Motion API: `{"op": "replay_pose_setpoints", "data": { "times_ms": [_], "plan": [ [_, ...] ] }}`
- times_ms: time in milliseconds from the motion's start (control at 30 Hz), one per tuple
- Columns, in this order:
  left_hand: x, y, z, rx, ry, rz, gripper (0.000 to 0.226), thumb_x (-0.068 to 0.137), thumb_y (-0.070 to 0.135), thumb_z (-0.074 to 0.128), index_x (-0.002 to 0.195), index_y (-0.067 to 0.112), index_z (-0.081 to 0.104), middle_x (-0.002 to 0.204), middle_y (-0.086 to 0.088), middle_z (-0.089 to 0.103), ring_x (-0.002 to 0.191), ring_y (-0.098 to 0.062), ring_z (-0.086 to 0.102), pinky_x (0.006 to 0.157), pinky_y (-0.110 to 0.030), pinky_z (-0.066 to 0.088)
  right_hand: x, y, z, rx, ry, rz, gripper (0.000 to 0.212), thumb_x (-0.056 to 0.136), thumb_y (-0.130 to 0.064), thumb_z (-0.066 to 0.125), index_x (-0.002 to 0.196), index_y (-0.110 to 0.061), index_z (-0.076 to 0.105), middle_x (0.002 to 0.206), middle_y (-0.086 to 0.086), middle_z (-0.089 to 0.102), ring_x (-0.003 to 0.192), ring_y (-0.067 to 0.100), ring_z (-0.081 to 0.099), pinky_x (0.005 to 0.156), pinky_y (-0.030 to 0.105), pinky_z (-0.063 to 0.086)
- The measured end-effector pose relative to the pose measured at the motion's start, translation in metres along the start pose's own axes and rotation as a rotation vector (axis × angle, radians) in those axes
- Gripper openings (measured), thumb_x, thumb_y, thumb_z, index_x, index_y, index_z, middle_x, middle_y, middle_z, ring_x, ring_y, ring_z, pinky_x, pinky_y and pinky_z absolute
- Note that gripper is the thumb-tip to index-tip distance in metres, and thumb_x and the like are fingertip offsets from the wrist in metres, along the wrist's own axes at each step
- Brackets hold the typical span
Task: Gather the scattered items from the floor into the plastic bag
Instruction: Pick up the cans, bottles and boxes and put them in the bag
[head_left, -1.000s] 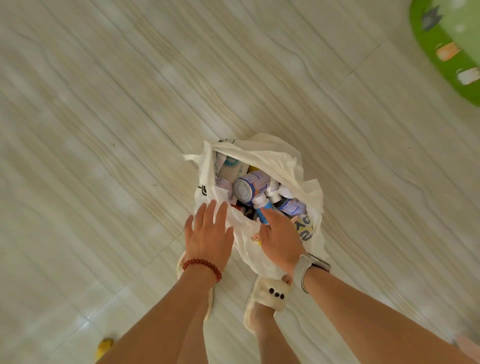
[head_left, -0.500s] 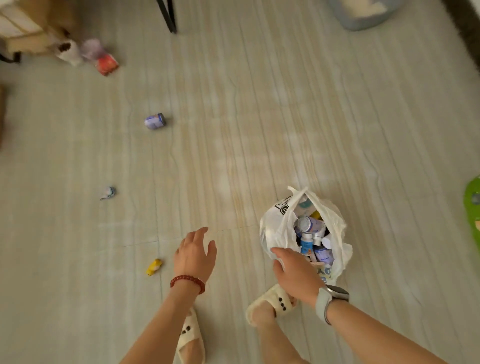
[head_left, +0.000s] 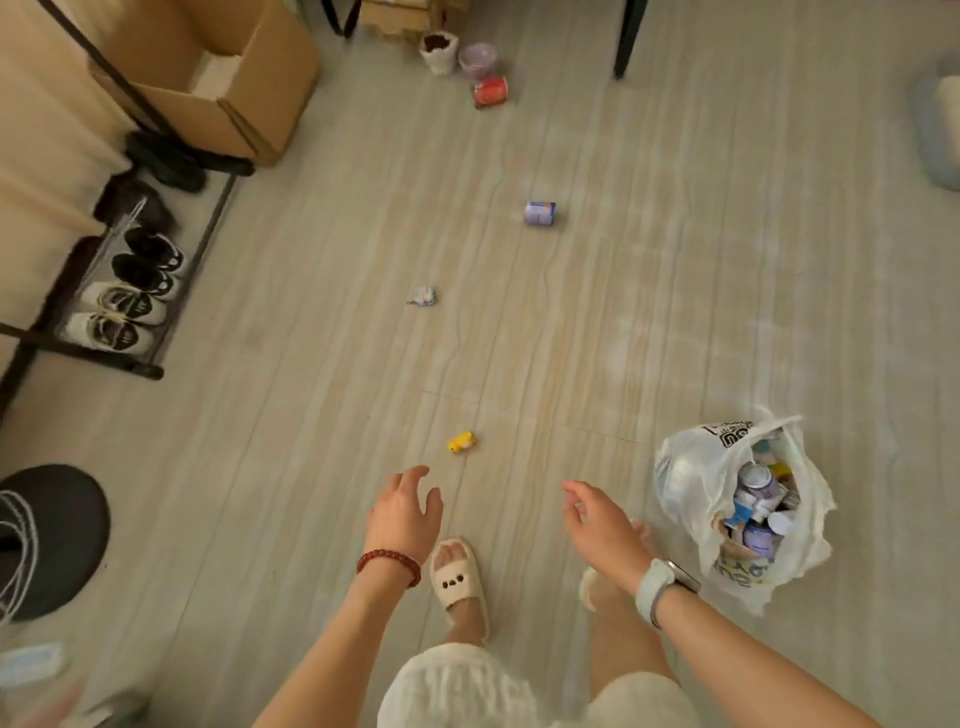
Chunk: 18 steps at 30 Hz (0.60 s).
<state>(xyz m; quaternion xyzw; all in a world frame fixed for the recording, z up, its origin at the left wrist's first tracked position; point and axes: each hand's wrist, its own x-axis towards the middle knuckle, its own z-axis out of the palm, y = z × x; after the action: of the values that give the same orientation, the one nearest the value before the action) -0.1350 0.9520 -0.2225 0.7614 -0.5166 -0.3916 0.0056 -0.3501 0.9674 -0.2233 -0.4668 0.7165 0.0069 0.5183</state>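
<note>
The white plastic bag (head_left: 691, 478) stands open on the floor at the right, holding several cans and bottles. My right hand (head_left: 597, 519) hovers left of it, fingers apart and empty. My left hand (head_left: 402, 512) is also empty and spread, just below a small yellow item (head_left: 461, 442). Further off lie a crumpled white-blue wrapper (head_left: 423, 295), a purple can (head_left: 539, 213) on its side, and a red can (head_left: 490, 92) beside a purple cup (head_left: 477, 57) and a white cup (head_left: 439, 52).
A shoe rack (head_left: 124, 291) with several shoes and a cardboard box (head_left: 218, 88) stand at the left. A black round object (head_left: 52, 540) sits low left. Chair legs (head_left: 623, 41) rise at the top. My slippered feet (head_left: 460, 582) are below my hands.
Both hands have left the bag. The view swung left and up, so the bag now sits at the right and the scattered items lie ahead of my hands.
</note>
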Motion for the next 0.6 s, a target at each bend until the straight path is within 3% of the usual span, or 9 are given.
{"op": "replay_pose_setpoints", "data": {
  "times_ms": [33,133,200,433,600],
  "plan": [
    [0.002,-0.015,-0.013,-0.01,0.015,-0.02,0.037,0.092,0.022,0.046,0.128,0.012,0.047,0.132,-0.01,0.049,0.117,-0.028,0.05,0.097,-0.039,0.041,0.0,-0.014,0.011,-0.005,-0.017,0.004,0.037,0.095,-0.018,0.04,0.132,-0.014,0.043,0.133,0.004,0.049,0.123,0.017,0.048,0.079,0.0,0.025],
    [0.017,-0.049,-0.038,-0.043,0.044,-0.086,0.037,0.092,0.023,0.045,0.127,0.011,0.047,0.13,-0.011,0.051,0.117,-0.028,0.05,0.098,-0.039,0.041,0.015,-0.047,0.034,-0.007,-0.032,-0.005,0.037,0.093,-0.015,0.043,0.13,-0.011,0.045,0.132,0.01,0.051,0.121,0.021,0.05,0.102,0.023,0.034],
    [0.03,-0.06,-0.044,-0.052,0.04,-0.12,0.038,0.092,0.024,0.045,0.128,0.012,0.046,0.131,-0.011,0.05,0.117,-0.027,0.05,0.098,-0.039,0.042,0.033,-0.064,0.039,-0.036,-0.037,-0.009,0.038,0.092,-0.014,0.044,0.129,-0.01,0.046,0.13,0.012,0.053,0.119,0.025,0.051,0.105,0.034,0.036],
    [0.119,-0.075,-0.03,-0.055,-0.008,-0.182,0.04,0.092,0.024,0.045,0.13,0.014,0.043,0.131,-0.01,0.049,0.119,-0.026,0.047,0.099,-0.041,0.04,0.154,-0.093,0.049,-0.143,-0.075,-0.027,0.036,0.092,-0.013,0.044,0.128,-0.011,0.047,0.127,0.012,0.052,0.114,0.024,0.052,0.092,0.026,0.039],
    [0.247,-0.122,0.038,0.055,-0.057,-0.174,0.044,0.092,0.026,0.044,0.135,0.018,0.037,0.137,-0.006,0.043,0.123,-0.023,0.043,0.101,-0.039,0.038,0.313,-0.063,0.111,-0.394,-0.115,-0.162,0.039,0.093,-0.019,0.039,0.132,-0.018,0.04,0.131,0.008,0.046,0.122,0.023,0.042,0.095,0.035,0.042]
  ]
}}
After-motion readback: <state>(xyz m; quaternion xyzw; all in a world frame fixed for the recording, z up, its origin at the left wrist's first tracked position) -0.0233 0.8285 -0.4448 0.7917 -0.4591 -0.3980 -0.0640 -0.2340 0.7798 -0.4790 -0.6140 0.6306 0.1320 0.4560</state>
